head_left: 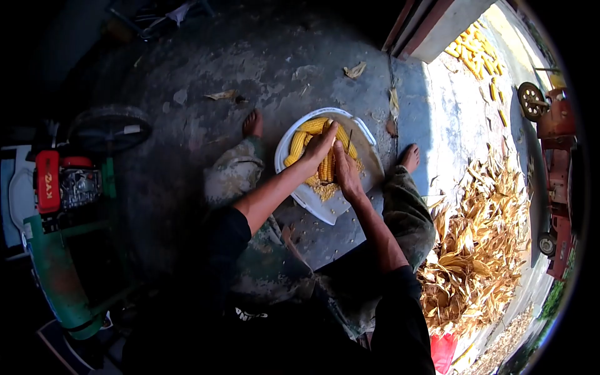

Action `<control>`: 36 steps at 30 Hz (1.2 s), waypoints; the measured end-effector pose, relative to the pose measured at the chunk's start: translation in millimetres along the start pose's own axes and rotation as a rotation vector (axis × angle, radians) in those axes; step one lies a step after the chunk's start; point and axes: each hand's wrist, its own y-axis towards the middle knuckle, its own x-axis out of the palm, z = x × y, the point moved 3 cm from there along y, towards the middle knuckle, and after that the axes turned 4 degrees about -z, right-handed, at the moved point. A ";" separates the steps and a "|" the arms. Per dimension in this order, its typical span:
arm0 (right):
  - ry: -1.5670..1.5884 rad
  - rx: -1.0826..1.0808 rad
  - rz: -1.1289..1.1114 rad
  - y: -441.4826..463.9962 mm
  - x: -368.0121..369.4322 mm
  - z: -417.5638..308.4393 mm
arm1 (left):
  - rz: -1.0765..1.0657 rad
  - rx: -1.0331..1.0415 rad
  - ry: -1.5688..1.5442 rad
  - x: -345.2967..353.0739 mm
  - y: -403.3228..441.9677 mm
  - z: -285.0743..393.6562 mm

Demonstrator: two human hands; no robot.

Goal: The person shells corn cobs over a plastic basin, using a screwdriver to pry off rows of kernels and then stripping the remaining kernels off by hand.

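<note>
A white basin [374,164] stands on the floor between my feet. Inside it lie several yellow corn cobs [299,145] and loose kernels [325,190]. Both hands are over the basin, close together at its middle. My left hand [320,149] is angled up to the right with its fingers pressed together. Facing it, my right hand [345,169] has its fingers pointing up, also held together. A cob shows just below and between the hands; whether either hand grips one is hidden. A thin dark rod [350,137] sticks up at the basin's right side.
Dry husks [478,244] are heaped on the right, with more cobs [475,50] on the sunlit ground at the upper right. A green machine with a red engine [48,181] stands at the left, near a dark wheel [109,129]. A red vehicle [558,119] is at the far right.
</note>
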 end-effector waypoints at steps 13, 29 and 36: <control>-0.051 -0.084 0.159 8.7 -4.4 31.3 | 0.034 -0.027 -0.023 2.8 -4.8 0.4; -0.227 -0.010 0.027 0.6 5.2 4.8 | 0.230 -0.064 -0.029 -11.5 10.7 -11.4; 0.102 0.092 0.013 -9.3 3.8 -0.3 | 0.198 -0.107 -0.150 -4.7 6.0 2.5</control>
